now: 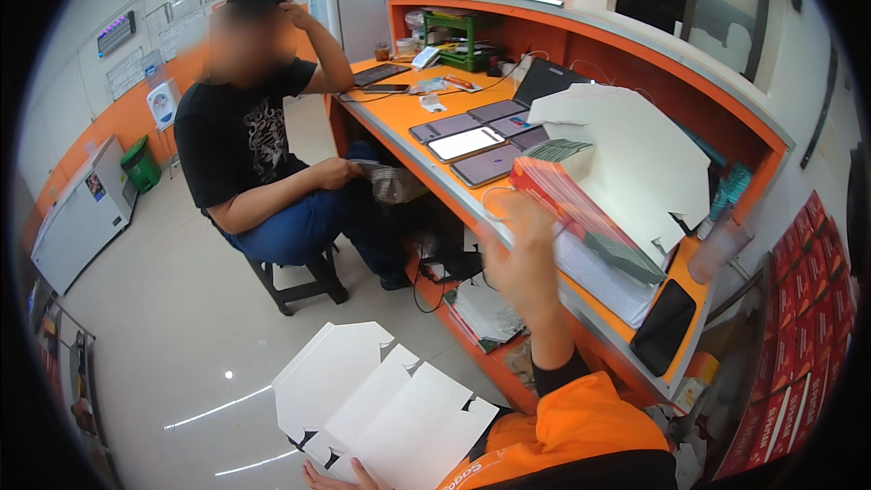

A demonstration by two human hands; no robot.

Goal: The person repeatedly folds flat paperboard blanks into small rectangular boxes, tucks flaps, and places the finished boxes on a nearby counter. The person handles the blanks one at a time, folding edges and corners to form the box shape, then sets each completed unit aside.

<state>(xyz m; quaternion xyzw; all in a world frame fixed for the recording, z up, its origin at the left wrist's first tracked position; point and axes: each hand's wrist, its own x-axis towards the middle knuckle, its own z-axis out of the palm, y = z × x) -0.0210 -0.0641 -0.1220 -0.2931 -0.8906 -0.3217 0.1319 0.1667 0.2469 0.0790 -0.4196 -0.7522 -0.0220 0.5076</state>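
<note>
A white flat cardboard box blank [390, 408] with folded creases and cut notches lies tilted over my lap. My left hand [340, 476] grips its lower edge, with the fingertips partly showing there. My right hand [524, 259] is raised at the desk's front edge, beside a stack of red and dark green folded cartons [567, 186]. Motion blurs its fingers, so I cannot make out their pose or anything in them. Another white box blank [649, 150] leans open behind that stack. A pile of white sheets [603, 277] lies under the cartons.
On the orange desk [386, 109] are several phones [464, 142], a laptop [549, 82] and a black phone [664, 327]. A person in a black shirt [259, 118] sits on a stool [299, 279] at the left. Red boxes [794, 345] are stacked at the right.
</note>
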